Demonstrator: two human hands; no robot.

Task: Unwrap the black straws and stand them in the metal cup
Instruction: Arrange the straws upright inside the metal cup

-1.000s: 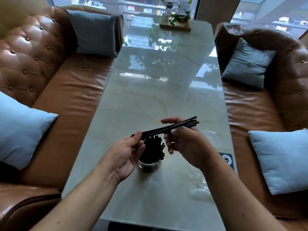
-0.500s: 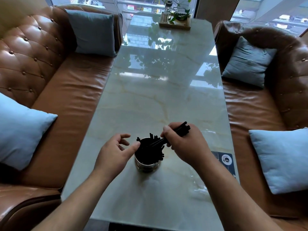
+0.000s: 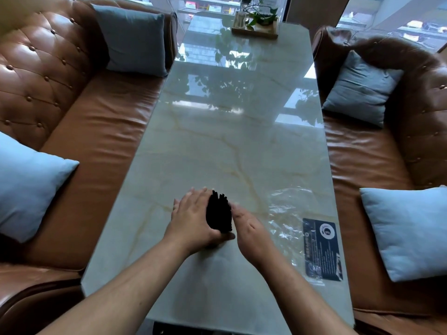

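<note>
A thick bundle of black straws (image 3: 219, 213) stands upright on the marble table (image 3: 217, 146), near its front. My left hand (image 3: 193, 218) lies flat against the bundle's left side, its thumb curling round the base. My right hand (image 3: 249, 228) presses against the right side with fingers extended. The bundle is squeezed between both palms. The metal cup is hidden behind my hands and the straws. A crumpled clear plastic wrapper (image 3: 285, 211) lies on the table to the right of my right hand.
A dark printed card (image 3: 321, 247) lies at the table's right edge. A wooden tray with a plant (image 3: 256, 27) sits at the far end. Brown leather sofas (image 3: 96, 131) with blue cushions (image 3: 406, 228) flank the table.
My right hand dropped its few straws into the cup and let go. Both hands then closed in flat around the standing bundle. The camera now looks further forward along the table.
</note>
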